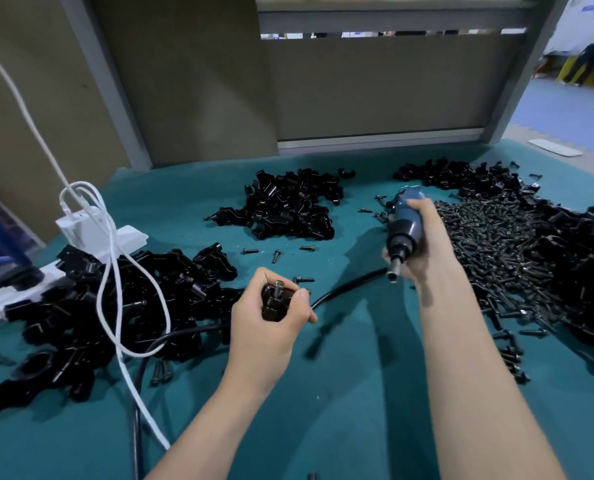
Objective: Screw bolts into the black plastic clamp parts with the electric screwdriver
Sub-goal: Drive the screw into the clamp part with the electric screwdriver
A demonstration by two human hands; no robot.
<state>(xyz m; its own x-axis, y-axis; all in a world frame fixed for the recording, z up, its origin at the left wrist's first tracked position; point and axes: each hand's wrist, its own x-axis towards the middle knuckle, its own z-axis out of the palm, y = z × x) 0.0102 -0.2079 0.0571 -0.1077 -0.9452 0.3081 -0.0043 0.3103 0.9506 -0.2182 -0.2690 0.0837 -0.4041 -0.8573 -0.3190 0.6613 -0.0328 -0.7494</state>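
Our left hand (264, 334) and right hand (423, 251) are bare; the left forearm (219, 410) and right forearm (479, 375) are bare too, as far as we see.

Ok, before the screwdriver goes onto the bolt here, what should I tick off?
1. Left hand grips the clamp part: ok.
2. Bolt set in the clamp part: ok.
3. Bolt straight in its hole: cannot tell, blurred.
4. Right hand grips the screwdriver: ok.
5. Screwdriver on the bolt: not ok, its tip is off to the right, apart.
6. Cable away from the clamp part: cannot tell, it runs behind the left hand.
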